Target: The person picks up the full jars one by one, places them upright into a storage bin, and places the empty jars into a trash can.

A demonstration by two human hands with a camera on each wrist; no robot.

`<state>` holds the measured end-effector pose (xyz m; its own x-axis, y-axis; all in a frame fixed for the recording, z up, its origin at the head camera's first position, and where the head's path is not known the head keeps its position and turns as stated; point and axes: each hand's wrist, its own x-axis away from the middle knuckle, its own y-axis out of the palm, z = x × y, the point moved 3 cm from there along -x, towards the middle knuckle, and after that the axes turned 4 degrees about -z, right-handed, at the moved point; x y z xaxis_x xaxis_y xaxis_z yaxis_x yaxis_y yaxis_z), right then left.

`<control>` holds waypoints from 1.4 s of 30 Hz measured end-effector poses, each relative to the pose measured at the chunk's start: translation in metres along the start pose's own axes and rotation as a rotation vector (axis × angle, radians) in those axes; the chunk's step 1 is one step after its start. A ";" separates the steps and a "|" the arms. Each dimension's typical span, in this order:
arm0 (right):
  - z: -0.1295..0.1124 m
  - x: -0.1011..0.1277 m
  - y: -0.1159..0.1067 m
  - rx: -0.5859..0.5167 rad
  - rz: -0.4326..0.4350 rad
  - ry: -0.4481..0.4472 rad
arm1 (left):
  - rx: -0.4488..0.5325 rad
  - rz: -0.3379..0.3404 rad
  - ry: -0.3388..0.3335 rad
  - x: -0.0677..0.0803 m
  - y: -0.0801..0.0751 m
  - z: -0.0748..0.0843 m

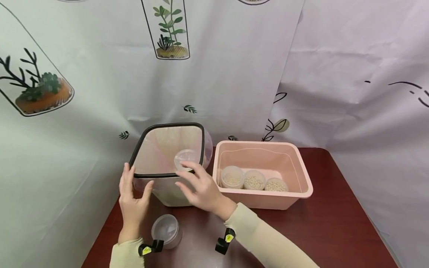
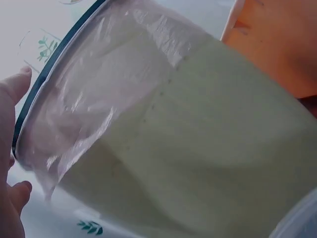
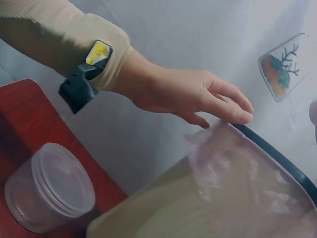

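Backdrop: printed curtain with terrarium motifs; work surface is a dark red table (image 1: 335,223).

Left to right. Left hand (image 1: 132,199) rests flat against the near-left corner of the bin (image 1: 167,186), fingers straight, thumb spread, gripping nothing. Just in front of it on the table stands a lidded clear jar (image 1: 166,230), apparently empty. The bin is cream, lined with a thin pinkish bag (image 2: 84,99) under a black rim (image 1: 167,126). It is tipped: its mouth faces up and toward the person, and its long axis leans back toward the curtain. A small clear cup (image 1: 185,159) lies inside. Right hand (image 1: 201,186) hovers at the near rim, fingers extended and relaxed, holding nothing. To the right, touching or nearly touching the bin, sits a pink tub (image 1: 303,175) with three jars of pale beads (image 1: 254,181) in a row.

Risk, judged: the tilted bin is steadied only by open palms; a slip could rock it forward onto the lidded jar. Loose bag film could snag on fingers and pull off the rim.
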<state>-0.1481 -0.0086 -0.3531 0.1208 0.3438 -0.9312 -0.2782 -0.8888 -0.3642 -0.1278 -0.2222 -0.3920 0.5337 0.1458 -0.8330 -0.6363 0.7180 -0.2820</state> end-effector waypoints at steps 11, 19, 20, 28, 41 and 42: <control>-0.024 0.025 0.020 -0.032 -0.049 -0.134 | -0.143 0.001 -0.152 0.019 -0.033 -0.035; -0.037 0.059 0.047 -0.002 -0.196 -0.080 | -0.175 0.024 -0.231 0.026 -0.043 -0.044; -0.038 0.063 0.050 0.002 -0.227 -0.065 | -0.172 0.031 -0.243 0.027 -0.042 -0.045; -0.046 0.094 0.071 -0.004 -0.482 0.003 | -0.184 0.103 -0.317 0.035 -0.043 -0.048; -0.048 0.119 0.085 -0.009 -0.662 0.095 | -0.194 0.122 -0.288 0.038 -0.044 -0.053; -0.048 0.121 0.086 0.008 -0.670 0.090 | -0.194 0.121 -0.290 0.038 -0.043 -0.053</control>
<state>-0.1115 -0.0577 -0.4962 0.3487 0.7927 -0.5001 -0.1230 -0.4902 -0.8629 -0.1092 -0.2838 -0.4370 0.5663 0.4283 -0.7041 -0.7834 0.5452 -0.2985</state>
